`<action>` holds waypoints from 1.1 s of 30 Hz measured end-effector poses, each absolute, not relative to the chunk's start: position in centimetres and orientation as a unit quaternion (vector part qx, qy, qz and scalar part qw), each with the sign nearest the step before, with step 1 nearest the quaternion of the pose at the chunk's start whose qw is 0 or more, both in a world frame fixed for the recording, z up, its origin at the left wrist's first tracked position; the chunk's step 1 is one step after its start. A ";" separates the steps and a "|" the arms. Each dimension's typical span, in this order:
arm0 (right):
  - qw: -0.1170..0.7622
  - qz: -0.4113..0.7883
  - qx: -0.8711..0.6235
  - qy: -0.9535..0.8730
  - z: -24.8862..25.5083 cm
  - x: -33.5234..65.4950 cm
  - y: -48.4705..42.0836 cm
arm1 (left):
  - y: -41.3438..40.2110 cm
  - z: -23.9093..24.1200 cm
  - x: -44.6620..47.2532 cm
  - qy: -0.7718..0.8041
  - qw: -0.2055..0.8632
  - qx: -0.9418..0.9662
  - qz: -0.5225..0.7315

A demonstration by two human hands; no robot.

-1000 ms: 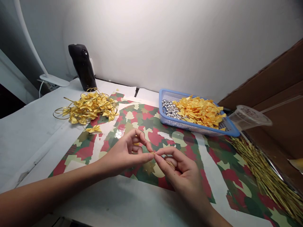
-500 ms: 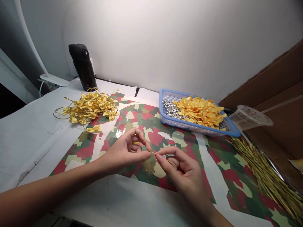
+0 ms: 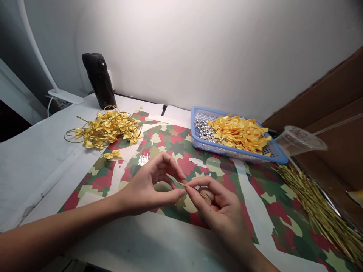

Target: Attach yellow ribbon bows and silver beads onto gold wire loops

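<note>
My left hand (image 3: pixel 150 185) and my right hand (image 3: pixel 215 207) meet fingertip to fingertip over the camouflage-patterned sheet (image 3: pixel 249 211). Both pinch a thin gold wire tie (image 3: pixel 195 190) between thumb and forefinger; part of it runs under my right fingers. The other left fingers curl above the pinch. A pile of finished yellow bows with gold loops (image 3: pixel 106 128) lies at the back left. A blue basket (image 3: pixel 198 141) at the back right holds loose yellow bows (image 3: pixel 241 132) and silver beads (image 3: pixel 202 130).
A bundle of gold wire ties (image 3: pixel 317 207) lies along the right edge beside a clear plastic cup (image 3: pixel 297 141) and a brown cardboard wall (image 3: pixel 334 113). A black device (image 3: pixel 99 79) and a white lamp base (image 3: pixel 65 96) stand at the back left.
My left fingers have lifted and spread a little above the pinch. My right hand has shifted slightly lower and closer. The yellow bit seen inside my left hand no longer shows.
</note>
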State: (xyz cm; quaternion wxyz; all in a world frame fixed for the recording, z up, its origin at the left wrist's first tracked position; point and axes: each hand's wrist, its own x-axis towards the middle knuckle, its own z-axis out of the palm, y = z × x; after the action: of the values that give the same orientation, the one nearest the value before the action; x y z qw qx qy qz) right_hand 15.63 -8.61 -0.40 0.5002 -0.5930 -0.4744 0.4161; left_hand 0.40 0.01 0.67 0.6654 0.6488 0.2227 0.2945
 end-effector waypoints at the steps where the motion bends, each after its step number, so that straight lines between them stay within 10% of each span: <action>1: 0.500 0.403 -0.586 -0.493 -0.6 15.7 -8.6 | -0.1 0.7 0.4 0.217 0.658 0.656 0.300; 33: 0.541 0.349 -0.604 -0.469 0.0 16.0 -8.7 | 0.7 0.7 0.2 0.239 0.649 0.655 0.303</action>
State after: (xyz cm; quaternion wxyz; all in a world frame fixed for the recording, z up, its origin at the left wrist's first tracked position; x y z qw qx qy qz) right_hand 16.02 -8.75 0.01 0.5412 -0.6044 -0.4693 0.3487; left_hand 0.21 0.66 0.68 0.6491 0.6555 0.2395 0.3028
